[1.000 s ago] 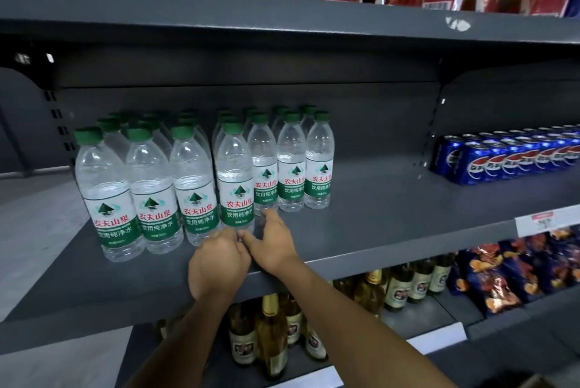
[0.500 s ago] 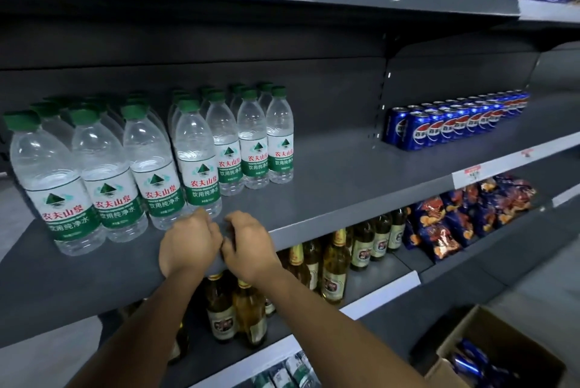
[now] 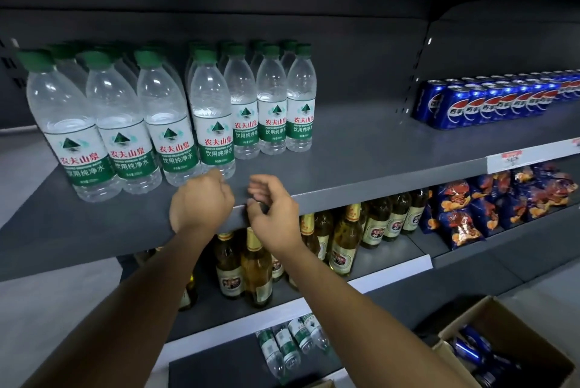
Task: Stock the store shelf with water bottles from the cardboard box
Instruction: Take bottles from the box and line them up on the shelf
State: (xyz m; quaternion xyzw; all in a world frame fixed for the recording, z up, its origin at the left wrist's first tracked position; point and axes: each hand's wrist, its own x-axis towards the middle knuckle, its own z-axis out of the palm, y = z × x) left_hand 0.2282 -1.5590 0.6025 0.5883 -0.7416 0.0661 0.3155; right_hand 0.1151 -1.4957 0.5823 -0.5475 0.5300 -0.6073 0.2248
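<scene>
Water bottles [image 3: 175, 117] stand upright, left on shelf [image 3: 361, 165]; blue cans [image 3: 489, 102] far right, beer bottles [image 3: 342, 246] below, cardboard box [image 3: 502, 340] lower right. Left hand [image 3: 201, 199], right hand [image 3: 270, 208] curled, empty, now slightly apart, pulled back from bottles to shelf edge.

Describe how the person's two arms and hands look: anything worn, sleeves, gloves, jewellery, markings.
Both arms are bare from the lower frame edge up to the wrists: no sleeves show in the head view. The left hand and the right hand wear no gloves, and no watch, bracelet or ring can be seen. The fingers of the right hand are blurred, so small details there cannot be told.
</scene>
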